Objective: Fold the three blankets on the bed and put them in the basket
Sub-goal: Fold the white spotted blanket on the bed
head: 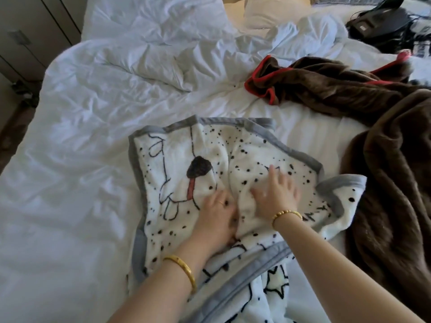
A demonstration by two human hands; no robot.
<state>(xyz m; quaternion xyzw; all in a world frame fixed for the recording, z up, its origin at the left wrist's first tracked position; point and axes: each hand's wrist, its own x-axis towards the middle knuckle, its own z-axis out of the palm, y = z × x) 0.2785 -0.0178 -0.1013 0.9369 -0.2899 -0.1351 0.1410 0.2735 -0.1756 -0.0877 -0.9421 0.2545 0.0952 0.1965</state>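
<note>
A white blanket [182, 150] with black spots, a drawn dog face and a grey border lies partly folded on the bed in front of me. My left hand [218, 215] rests flat on its middle, beside a raised fold. My right hand [277, 194] presses flat on the fabric just to the right of it, fingers spread and blurred. A brown plush blanket [384, 141] with red trim lies crumpled at the right. A black-and-white patterned cloth [419, 46] shows at the far right top. No basket is in view.
The bed is covered by a rumpled white duvet [93, 113], with white pillows [158, 17] at the head. A black bag or device [377, 22] lies at the top right. The bed's left edge drops to the floor by a closet [30, 31].
</note>
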